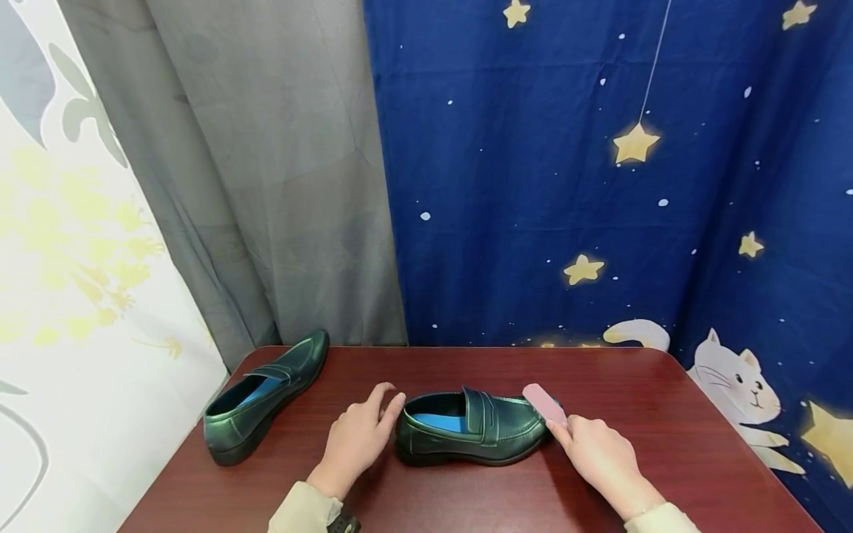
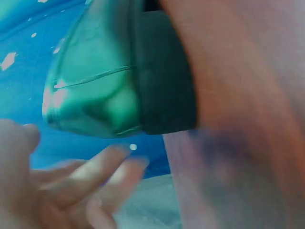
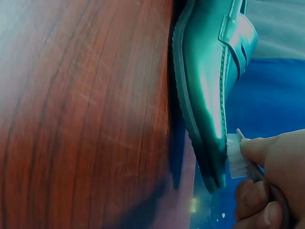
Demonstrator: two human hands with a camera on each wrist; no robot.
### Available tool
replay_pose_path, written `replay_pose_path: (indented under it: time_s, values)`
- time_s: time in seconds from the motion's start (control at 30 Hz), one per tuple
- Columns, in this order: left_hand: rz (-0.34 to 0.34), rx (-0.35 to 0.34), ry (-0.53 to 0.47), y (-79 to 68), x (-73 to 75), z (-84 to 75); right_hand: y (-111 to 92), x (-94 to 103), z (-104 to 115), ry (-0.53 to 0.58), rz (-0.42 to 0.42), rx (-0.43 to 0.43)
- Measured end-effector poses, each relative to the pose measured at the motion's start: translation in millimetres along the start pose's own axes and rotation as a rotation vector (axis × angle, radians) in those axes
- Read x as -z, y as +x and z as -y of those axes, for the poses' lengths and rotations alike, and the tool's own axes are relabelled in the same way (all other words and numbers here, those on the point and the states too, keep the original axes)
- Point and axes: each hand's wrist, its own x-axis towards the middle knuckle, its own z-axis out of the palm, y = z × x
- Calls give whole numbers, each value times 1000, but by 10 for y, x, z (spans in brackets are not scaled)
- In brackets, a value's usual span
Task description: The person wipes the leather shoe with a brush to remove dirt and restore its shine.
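A dark green loafer (image 1: 513, 423) with a blue insole sits upright on the table, toe to the right. My right hand (image 1: 603, 451) grips a pink-backed brush (image 1: 543, 404) over the toe. In the right wrist view, the white bristles (image 3: 236, 156) touch the upper near the toe tip. Beside the heel is my left hand (image 1: 360, 435), its fingers loosely bent and nothing in them. The left wrist view shows the heel (image 2: 95, 98) above blurred fingers, with a gap between them.
A matching green loafer (image 1: 293, 377) stands at the table's left edge, toe pointing to the back. The reddish-brown table (image 1: 466, 496) reaches back to a grey curtain (image 1: 286, 185) and a blue star-patterned one (image 1: 506, 185).
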Motion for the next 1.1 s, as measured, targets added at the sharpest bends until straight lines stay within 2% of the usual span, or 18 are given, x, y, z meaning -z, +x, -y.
replay_pose_path:
  time_s: [0.07, 0.17, 0.2, 0.27, 0.33, 0.4, 0.67, 0.77, 0.83, 0.93, 1.1]
  values:
    - [126, 87, -93, 9, 12, -27, 5, 24, -27, -2, 1, -6]
    - [388, 205, -333, 15, -12, -55, 15, 43, -67, -7, 13, -24]
    - [455, 237, -409, 13, -29, -60, 17, 43, -80, -7, 14, -28]
    - [528, 290, -539, 14, -73, -67, 20, 41, -102, -6, 17, -31]
    - [529, 300, -613, 19, -117, -70, 19, 35, -122, -2, 20, -32]
    - [501, 300, -682, 28, -159, -76, 20, 25, -144, 2, 20, -34]
    - [332, 270, -814, 82, -271, -52, 29, 6, -197, 17, 35, -61]
    - [262, 262, -887, 98, -328, -8, 19, -7, -185, 25, 17, -59]
    - [239, 246, -948, 110, -370, 35, 8, -21, -172, 32, -11, -55]
    - [254, 210, -1047, 138, -417, 119, -3, -43, -149, 38, -67, -44]
    - [342, 174, -1146, 164, -433, 229, -4, -62, -126, 42, -127, -34]
